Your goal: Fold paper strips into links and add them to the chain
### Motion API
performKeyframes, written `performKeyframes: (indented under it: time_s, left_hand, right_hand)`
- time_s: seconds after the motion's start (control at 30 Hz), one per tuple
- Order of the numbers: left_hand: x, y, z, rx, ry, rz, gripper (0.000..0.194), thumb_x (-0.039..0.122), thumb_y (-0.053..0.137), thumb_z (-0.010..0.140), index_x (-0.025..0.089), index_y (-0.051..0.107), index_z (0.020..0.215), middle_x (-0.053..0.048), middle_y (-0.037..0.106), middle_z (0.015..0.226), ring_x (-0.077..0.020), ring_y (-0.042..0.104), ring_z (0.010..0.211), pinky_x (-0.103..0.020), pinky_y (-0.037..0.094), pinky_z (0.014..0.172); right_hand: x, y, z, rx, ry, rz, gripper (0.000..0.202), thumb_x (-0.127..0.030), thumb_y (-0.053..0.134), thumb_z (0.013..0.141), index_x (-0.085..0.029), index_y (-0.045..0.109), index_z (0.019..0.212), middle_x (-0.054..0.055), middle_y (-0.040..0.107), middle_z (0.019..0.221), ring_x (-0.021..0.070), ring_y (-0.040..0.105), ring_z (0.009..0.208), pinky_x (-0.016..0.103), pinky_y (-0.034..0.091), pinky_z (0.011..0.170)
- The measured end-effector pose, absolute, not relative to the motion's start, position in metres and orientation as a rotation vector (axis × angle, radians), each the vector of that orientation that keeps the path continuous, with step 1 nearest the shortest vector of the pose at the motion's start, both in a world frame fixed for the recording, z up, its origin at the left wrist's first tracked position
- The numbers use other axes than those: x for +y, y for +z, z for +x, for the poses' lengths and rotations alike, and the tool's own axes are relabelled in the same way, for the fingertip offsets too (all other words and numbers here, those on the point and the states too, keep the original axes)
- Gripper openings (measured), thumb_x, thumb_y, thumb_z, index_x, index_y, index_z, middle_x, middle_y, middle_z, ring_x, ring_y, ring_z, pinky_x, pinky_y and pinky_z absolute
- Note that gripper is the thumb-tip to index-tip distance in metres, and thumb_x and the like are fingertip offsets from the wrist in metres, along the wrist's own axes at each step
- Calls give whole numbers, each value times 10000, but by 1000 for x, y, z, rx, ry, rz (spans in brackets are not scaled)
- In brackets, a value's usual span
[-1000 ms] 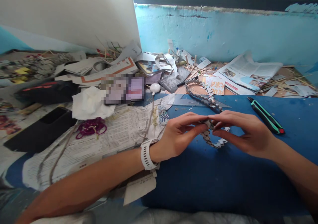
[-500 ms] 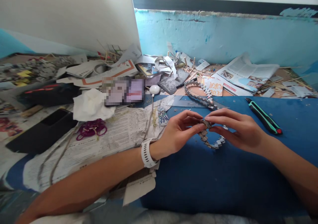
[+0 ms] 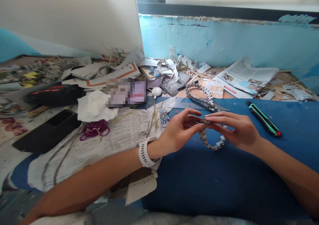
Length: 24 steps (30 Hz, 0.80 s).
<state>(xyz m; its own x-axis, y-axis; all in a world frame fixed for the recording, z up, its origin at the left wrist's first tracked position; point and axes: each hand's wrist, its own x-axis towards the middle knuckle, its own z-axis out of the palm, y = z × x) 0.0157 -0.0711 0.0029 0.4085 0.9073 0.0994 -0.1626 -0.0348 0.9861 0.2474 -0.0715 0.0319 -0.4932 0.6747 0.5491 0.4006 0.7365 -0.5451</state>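
Note:
A chain of folded paper links (image 3: 215, 147) hangs in a loop below my fingers over the blue table mat. My left hand (image 3: 178, 131), with a white watch band (image 3: 146, 153) at the wrist, pinches the chain between thumb and fingers. Close against it, my right hand (image 3: 238, 129) grips the same chain from the other side, fingertips nearly meeting the left ones. Further back, a second curved stretch of paper chain (image 3: 196, 98) lies near a clear ruler (image 3: 180, 103); whether it joins the held loop is hidden behind my fingers.
A green and black utility knife (image 3: 264, 118) lies on the blue mat (image 3: 224, 181) to the right. Newspaper (image 3: 124, 132), purple string (image 3: 94, 129), a crumpled white tissue (image 3: 96, 106) and a black case (image 3: 47, 131) occupy the left. Paper scraps and thin sticks line the wall.
The view has shifted slightly, so the surroundings sit a little lower. My fingers have moved a little around the chain, and more of the pinched link now shows between them.

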Motion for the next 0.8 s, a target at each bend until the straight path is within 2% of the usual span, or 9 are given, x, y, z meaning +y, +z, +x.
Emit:
performKeyframes:
  time_s: [0.2,0.3,0.37,0.47,0.53,0.6,0.67,0.7,0.8]
  left_hand:
    - [-43,53,-29,987,941,1779,482,439,769,903,178,642,1288,-159,721,1290,-256,738,1117,-389,629,929]
    - [-15,78,-71,1410,1027,2069,536,539,701,934,139,656,1288,-157,734,1233,-244,719,1054,-377,596,902]
    - [4,87,-101,1806,964,2147,685,656,646,924,104,620,1328,-174,729,1234,-262,703,1010,-436,559,931]
    - [27,84,-146,2336,590,1990,1012,885,507,830,47,558,1395,-239,707,1233,-405,648,1112,-604,476,981]
    - [35,74,-173,2445,413,1836,1139,968,468,749,21,548,1377,-249,678,1255,-486,579,1209,-662,421,1004]
    - [40,60,-193,2472,502,1709,1111,987,565,646,82,593,1289,-150,705,1176,-493,497,1300,-661,337,1084]
    - [43,47,-208,2393,673,1681,982,949,669,600,157,624,1179,-64,724,1064,-461,436,1356,-612,255,1140]
    - [44,41,-212,2362,737,1675,935,936,701,582,179,633,1126,-43,725,1025,-449,421,1366,-592,225,1150]
    - [49,31,-219,2308,740,1665,971,907,773,517,156,640,1117,-45,710,1016,-475,403,1370,-605,177,1139]
  right_hand:
    - [-65,27,247,-2137,397,-773,279,-166,690,964,-258,758,1219,60,818,1124,215,790,1023,365,658,914]
    - [-65,25,247,-2135,396,-777,268,-183,677,976,-260,755,1220,54,818,1132,217,790,1037,376,661,923]
    - [-65,23,247,-2136,382,-780,268,-183,672,978,-263,756,1220,47,819,1130,216,791,1042,372,662,926]
    - [-65,18,247,-2144,368,-789,276,-184,669,979,-276,758,1223,34,817,1142,217,791,1048,378,659,945]
    - [-65,16,247,-2152,366,-795,285,-181,670,977,-284,756,1229,27,815,1150,217,790,1049,380,657,953]
    - [-65,16,247,-2163,362,-794,293,-173,669,976,-283,752,1235,26,815,1150,216,790,1049,375,657,952]
    - [-64,16,248,-2176,350,-788,301,-161,670,974,-271,747,1243,33,814,1153,216,789,1052,365,656,945]
    - [-64,16,248,-2182,343,-787,306,-154,671,972,-267,745,1247,37,813,1157,216,789,1054,360,657,940]
    - [-64,16,249,-2208,329,-797,329,-146,672,967,-274,738,1263,37,810,1170,219,789,1057,352,660,927]
